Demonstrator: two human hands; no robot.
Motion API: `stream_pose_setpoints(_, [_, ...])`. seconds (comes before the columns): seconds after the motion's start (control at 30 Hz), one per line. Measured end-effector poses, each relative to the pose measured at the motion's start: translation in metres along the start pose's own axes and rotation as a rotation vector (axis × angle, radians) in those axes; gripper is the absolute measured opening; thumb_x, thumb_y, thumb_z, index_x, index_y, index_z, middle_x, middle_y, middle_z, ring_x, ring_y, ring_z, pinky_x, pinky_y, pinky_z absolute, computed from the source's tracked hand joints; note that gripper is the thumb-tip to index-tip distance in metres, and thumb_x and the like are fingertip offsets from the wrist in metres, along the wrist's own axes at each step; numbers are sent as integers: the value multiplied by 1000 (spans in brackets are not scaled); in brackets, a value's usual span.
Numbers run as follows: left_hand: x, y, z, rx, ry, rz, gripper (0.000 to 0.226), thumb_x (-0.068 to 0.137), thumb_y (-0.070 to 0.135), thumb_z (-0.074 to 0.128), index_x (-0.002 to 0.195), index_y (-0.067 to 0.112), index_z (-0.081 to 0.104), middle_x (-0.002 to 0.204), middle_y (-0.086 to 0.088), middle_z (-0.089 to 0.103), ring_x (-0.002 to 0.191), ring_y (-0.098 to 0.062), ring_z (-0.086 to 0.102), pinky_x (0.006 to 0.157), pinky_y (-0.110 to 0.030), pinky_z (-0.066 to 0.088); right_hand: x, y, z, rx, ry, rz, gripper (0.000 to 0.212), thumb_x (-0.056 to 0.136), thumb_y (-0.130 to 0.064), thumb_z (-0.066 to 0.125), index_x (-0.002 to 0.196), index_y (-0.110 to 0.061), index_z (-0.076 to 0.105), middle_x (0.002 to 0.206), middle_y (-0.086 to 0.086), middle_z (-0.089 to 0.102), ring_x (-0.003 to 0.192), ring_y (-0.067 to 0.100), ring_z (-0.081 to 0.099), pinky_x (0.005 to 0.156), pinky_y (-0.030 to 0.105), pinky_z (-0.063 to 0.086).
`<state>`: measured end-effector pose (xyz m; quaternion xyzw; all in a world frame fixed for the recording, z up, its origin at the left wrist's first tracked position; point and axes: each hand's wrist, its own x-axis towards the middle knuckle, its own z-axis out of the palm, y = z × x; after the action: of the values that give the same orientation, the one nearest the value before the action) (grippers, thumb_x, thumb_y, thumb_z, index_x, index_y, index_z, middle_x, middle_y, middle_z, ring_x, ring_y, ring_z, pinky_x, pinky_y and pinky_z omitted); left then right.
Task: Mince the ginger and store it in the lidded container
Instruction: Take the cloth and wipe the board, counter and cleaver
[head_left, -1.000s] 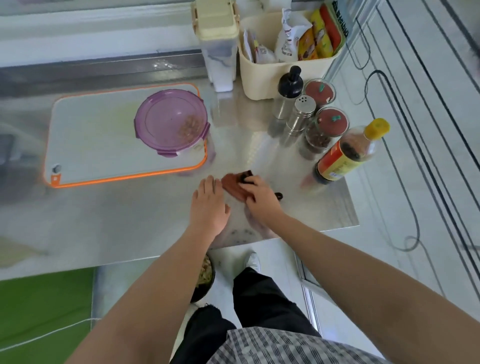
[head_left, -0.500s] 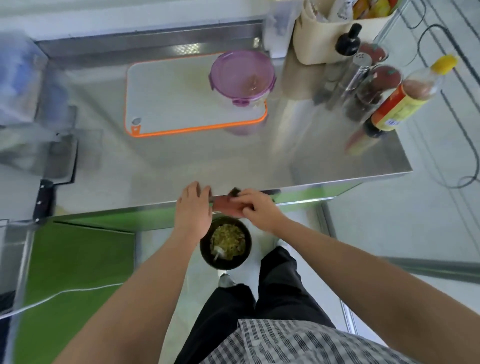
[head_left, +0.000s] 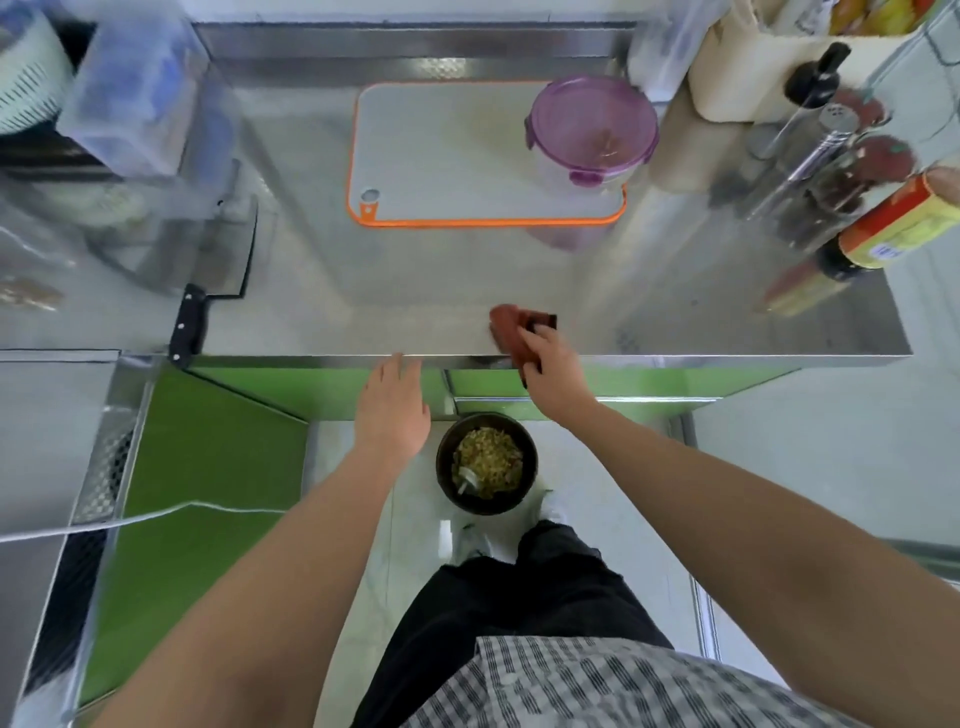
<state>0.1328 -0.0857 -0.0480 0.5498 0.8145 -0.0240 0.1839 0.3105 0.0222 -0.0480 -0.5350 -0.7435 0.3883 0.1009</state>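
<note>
- Head view: the right hand (head_left: 553, 371) is at the near edge of the shiny counter (head_left: 363, 312). Its fingers are curled tight on a red-brown cloth (head_left: 511, 332).
- The cloth lies partly on the counter. Its long side points away from the person and leans a bit left.
- The left hand (head_left: 392, 410) is flat, with straight fingers close together. The tips are right at the counter edge, and it holds nothing.
- A dark bin (head_left: 442, 467) full of scraps sits on the floor, below the edge and between the two hands.
- The tub with the purple lid (head_left: 592, 132) stands on the far right corner of the cutting board (head_left: 441, 156). The lid is on, and brown bits inside look like the ginger.
- The tub is far past the fingers and nearer the right hand.
- I think the job is nearly done, with only wiping left.
- A big knife (head_left: 188, 322) lies off to the left.
</note>
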Motion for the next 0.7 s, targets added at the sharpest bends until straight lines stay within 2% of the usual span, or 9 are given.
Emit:
stream_pose_setpoints(0.07, [0,-5,1,-13,6,-11,58,92,13,51,144,7,28,153,-14,26,140,-29,24,114,-39,26,-9,-10,7,77,-199,-96,47,81,8,47,122,-9,63,126,9,56,108,19,52,94,26,42])
stream_pose_setpoints(0.13, [-1,-7,1,-42,26,-28,58,91,12,51,144,7,29,152,-13,28,139,-29,26,114,-39,26,-8,-20,8,156,-227,-143,46,80,9,47,117,-10,66,117,7,61,102,14,54,88,18,41])
stream_pose_setpoints(0.23, [-7,-7,-2,-109,43,-101,56,91,12,49,144,7,31,151,-15,29,136,-31,29,112,-39,27,23,-20,6,75,-14,-74,50,85,6,46,132,-9,55,136,12,51,121,26,47,105,31,35])
stream_pose_setpoints(0.33, [-13,-6,-5,-145,18,-167,52,95,13,44,145,7,31,150,-16,30,136,-32,29,110,-38,26,28,-23,14,-56,-170,-161,49,86,4,47,133,-9,54,138,14,49,120,30,49,104,38,38])
stream_pose_setpoints(0.4, [-15,-6,-6,-183,20,-188,47,96,14,42,142,7,37,142,-16,41,129,-31,37,106,-38,31,14,-33,16,24,-427,-194,46,85,6,47,125,-10,60,120,13,61,90,13,62,78,23,49])
stream_pose_setpoints(0.47, [-17,-8,-8,-268,18,-276,37,99,18,35,130,6,50,127,-17,56,117,-33,50,99,-41,39,7,-42,14,71,-590,-174,43,85,6,44,119,-14,64,95,3,66,60,-2,58,53,12,42])
stream_pose_setpoints(0.53, [-21,-8,-17,-514,-21,-460,46,103,34,27,114,4,60,114,-18,65,105,-33,58,92,-42,45,10,-49,15,137,-533,-175,43,85,5,45,118,-15,64,91,-1,64,67,5,59,53,13,40])
stream_pose_setpoints(0.63, [-31,-6,-32,-1314,-170,-763,72,92,69,27,102,8,64,98,-14,70,91,-28,67,77,-36,53,13,-65,12,156,-578,-227,41,87,0,45,117,-20,66,100,-3,62,79,16,59,63,19,46])
stream_pose_setpoints(0.7, [-35,-3,-37,-1507,-148,-769,55,90,60,48,104,9,64,95,-12,70,85,-25,69,66,-31,57,12,-71,13,208,-720,-214,39,89,-5,45,104,-30,71,109,-3,66,89,22,63,77,29,50])
